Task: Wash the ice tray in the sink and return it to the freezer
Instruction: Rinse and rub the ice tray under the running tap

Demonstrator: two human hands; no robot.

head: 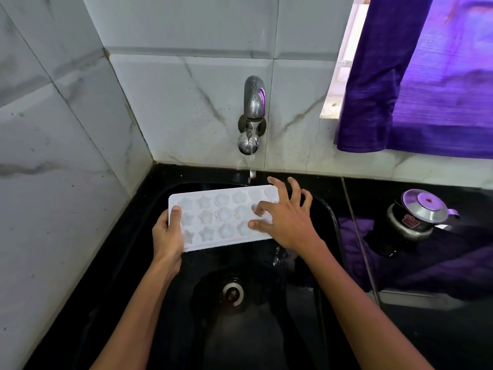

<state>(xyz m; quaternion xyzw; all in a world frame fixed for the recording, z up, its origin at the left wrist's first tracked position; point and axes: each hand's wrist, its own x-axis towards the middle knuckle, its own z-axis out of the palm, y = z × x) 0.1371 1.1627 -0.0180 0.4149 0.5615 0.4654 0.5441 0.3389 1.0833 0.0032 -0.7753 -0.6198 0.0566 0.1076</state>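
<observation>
A white ice tray with star and round moulds is held level over the black sink, just under the tap. My left hand grips its left end, thumb on top. My right hand rests on the tray's right end with fingers spread, thumb and forefinger pressing into the moulds. A thin stream of water falls from the metal tap on the wall onto the tray's far edge.
The sink drain lies below the tray. A black countertop runs to the right, with a steel pressure cooker on it. A purple curtain hangs over the window. Marble tile walls close the corner at the left.
</observation>
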